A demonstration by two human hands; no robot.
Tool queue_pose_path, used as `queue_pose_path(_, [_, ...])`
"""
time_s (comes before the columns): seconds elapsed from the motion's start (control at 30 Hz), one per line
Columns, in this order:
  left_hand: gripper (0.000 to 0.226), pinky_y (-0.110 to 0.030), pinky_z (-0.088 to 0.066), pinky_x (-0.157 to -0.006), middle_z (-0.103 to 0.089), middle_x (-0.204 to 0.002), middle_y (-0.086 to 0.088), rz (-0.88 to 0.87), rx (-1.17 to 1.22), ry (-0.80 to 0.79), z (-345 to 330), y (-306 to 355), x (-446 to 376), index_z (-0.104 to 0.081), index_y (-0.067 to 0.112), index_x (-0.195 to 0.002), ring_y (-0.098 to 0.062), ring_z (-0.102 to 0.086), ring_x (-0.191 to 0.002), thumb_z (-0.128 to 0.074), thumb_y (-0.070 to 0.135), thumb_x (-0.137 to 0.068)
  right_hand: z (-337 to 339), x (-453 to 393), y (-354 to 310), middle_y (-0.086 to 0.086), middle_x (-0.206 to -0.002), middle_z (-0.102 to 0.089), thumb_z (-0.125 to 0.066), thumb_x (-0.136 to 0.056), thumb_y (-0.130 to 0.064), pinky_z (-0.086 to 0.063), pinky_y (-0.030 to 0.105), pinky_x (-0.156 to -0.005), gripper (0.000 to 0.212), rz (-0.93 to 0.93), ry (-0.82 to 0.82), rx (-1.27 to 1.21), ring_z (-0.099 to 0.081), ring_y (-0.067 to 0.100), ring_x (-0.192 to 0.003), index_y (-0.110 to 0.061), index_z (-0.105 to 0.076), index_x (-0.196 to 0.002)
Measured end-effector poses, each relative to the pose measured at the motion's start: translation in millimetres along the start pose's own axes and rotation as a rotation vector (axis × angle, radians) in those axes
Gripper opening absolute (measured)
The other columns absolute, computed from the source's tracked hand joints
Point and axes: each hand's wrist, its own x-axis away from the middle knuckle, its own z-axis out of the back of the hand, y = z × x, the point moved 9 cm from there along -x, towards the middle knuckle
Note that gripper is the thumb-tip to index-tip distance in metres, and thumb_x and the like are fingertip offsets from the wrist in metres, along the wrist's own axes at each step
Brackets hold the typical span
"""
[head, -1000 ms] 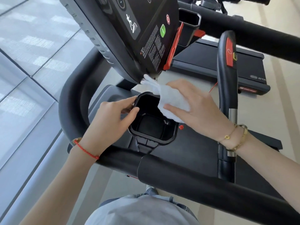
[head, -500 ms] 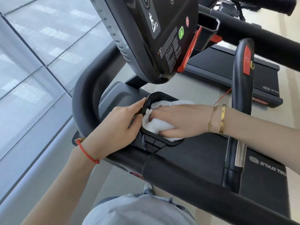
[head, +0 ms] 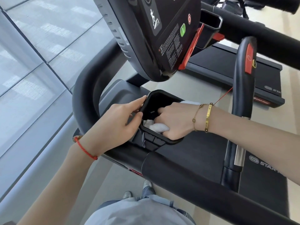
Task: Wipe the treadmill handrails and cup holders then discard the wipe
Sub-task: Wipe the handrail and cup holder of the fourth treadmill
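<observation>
At frame centre, the white wipe [head: 158, 127] is clenched by the right hand [head: 175, 120] inside the cup holder [head: 162, 96], apparently to scrub it. Its rim is pinched by the left hand [head: 116, 125], likely for steadiness.

right hand [head: 174, 121] now deeper in my cup holder [head: 162, 142] | wipe [head: 158, 127] pushed down from the rim to the near inside wall

Treadmill [head: 186, 153] on pale floor [head: 191, 85], cup holder [head: 159, 141] w/ wipe [head: 158, 127]
</observation>
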Motion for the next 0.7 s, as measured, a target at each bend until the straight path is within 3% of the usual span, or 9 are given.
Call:
queue_pose_path(0.1, [0.053, -0.012, -0.04, -0.061, -0.073, -0.105, 0.012, 0.026, -0.022, 0.004, -1.6, -2.6, 0.5, -0.04, 0.027, -0.15, 0.01, -0.051, -0.054, -0.047, 0.018, -0.098, 1.8, 6.8, 3.7, -0.001, -0.076, -0.057, -0.044, -0.087, -0.028, -0.028, 0.027, -0.053, 0.011, -0.028, 0.079, -0.058, -0.048, 0.019, -0.063, -0.024, -0.051, -0.08])
queue_pose_path(0.17, [0.054, -0.022, -0.046, -0.067, -0.073, -0.1, 0.009, 0.039, -0.028, 0.0, -2.1, -4.1, 0.5, -0.039, 0.028, -0.151, 0.012, -0.052, -0.061, -0.046, 0.019, -0.098, 7.3, 15.2, 8.0, -0.005, -0.068, -0.053, -0.046, -0.085, -0.031, -0.03, 0.03, -0.054, 0.011, -0.069, 0.201, -0.125, -0.048, 0.019, -0.059, -0.025, -0.044, -0.077])
queue_pose_path(0.27, [0.054, -0.012, -0.039, -0.062, -0.072, -0.086, 0.005, 0.04, -0.017, -0.015, -3.3, -4.8, 0.7, -0.039, 0.027, -0.151, 0.002, -0.055, -0.063, -0.046, 0.019, -0.098, 19.4, 30.6, 10.9, -0.007, -0.067, -0.056, -0.049, -0.084, -0.034, -0.034, 0.032, -0.054, 0.012, -0.099, 0.383, -0.247, -0.054, 0.02, -0.062, -0.024, -0.045, -0.077])
queue_pose_path(0.37, [0.054, -0.013, -0.038, -0.06, -0.07, -0.078, 0.006, 0.056, -0.008, -0.03, -3.2, -6.0, 0.4, -0.038, 0.028, -0.151, -0.002, -0.057, -0.061, -0.045, 0.019, -0.099, 30.4, 44.6, 19.9, -0.009, -0.073, -0.058, -0.048, -0.087, -0.039, -0.046, 0.034, -0.062, 0.013, -0.166, 0.486, -0.405, -0.056, 0.019, -0.07, -0.026, -0.05, -0.085])
queue_pose_path(0.5, [0.054, -0.01, -0.034, -0.052, -0.054, -0.055, 0.015, 0.061, 0.058, -0.021, -0.9, -7.5, -0.9, -0.046, 0.027, -0.147, -0.002, -0.047, -0.049, -0.04, 0.006, -0.098, 33.4, 53.7, 41.3, -0.009, -0.065, -0.054, -0.051, -0.09, -0.046, -0.037, 0.02, -0.059, 0.024, -0.343, 0.561, -0.648, -0.052, 0.01, -0.066, -0.024, -0.053, -0.079])
queue_pose_path(0.6, [0.058, -0.011, -0.039, -0.057, -0.07, -0.077, 0.008, 0.044, 0.069, -0.001, 3.0, -7.5, 0.4, -0.049, 0.03, -0.144, -0.002, -0.054, -0.055, -0.037, 0.002, -0.095, 33.1, 44.3, 41.2, -0.008, -0.074, -0.059, -0.049, -0.095, -0.049, -0.037, 0.01, -0.06, 0.035, -0.409, 0.582, -0.794, -0.053, 0.008, -0.07, -0.017, -0.057, -0.083])
queue_pose_path(0.7, [0.054, -0.006, -0.041, -0.064, -0.075, -0.106, 0.008, 0.082, 0.042, 0.05, 10.0, -16.4, 5.1, -0.05, 0.026, -0.144, 0.002, -0.062, -0.068, -0.036, 0.008, -0.095, 18.7, 19.6, 19.6, 0.001, -0.087, -0.066, -0.04, -0.097, -0.052, -0.041, 0.021, -0.07, 0.047, -0.403, 0.461, -0.979, -0.059, 0.017, -0.083, -0.011, -0.063, -0.088])
